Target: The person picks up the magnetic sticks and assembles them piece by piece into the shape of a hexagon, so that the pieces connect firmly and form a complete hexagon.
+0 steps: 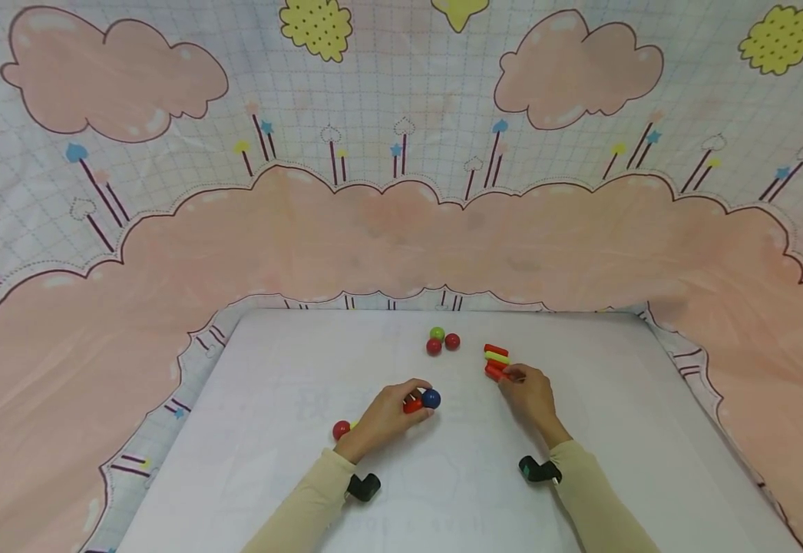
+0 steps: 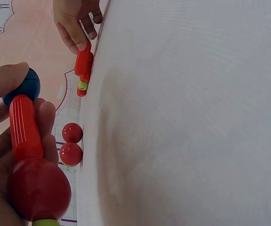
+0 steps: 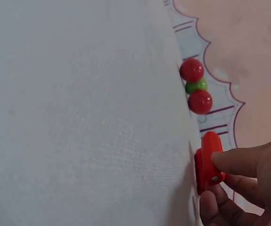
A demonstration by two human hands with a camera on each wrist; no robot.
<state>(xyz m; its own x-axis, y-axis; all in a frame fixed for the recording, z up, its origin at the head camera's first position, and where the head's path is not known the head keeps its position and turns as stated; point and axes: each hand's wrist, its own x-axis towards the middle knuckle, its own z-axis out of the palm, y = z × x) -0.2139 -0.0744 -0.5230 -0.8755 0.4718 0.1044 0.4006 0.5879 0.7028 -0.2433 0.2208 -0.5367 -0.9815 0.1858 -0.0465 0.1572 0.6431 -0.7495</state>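
Note:
My left hand (image 1: 382, 421) grips a joined chain of toy rods and balls. A blue ball (image 1: 431, 399) is at its far end, thumb against it. Behind it come a ribbed red rod (image 2: 26, 127), a red ball (image 2: 39, 189) and a yellow-green rod (image 2: 46, 222), cut off by the left wrist view's edge. Farther right, my right hand (image 1: 531, 398) pinches a red rod (image 3: 211, 149) with a small silvery spot near one end. This rod is at the near end of a row with another red rod (image 1: 496, 350) and a yellow-green rod (image 1: 497, 358).
Beyond the hands, a green ball (image 1: 437, 333) sits with two red balls, one nearer (image 1: 434, 347) and one to the right (image 1: 453, 342). All lie on a white tabletop (image 1: 291, 361). A patterned cloth (image 1: 401, 238) hangs behind and around the table.

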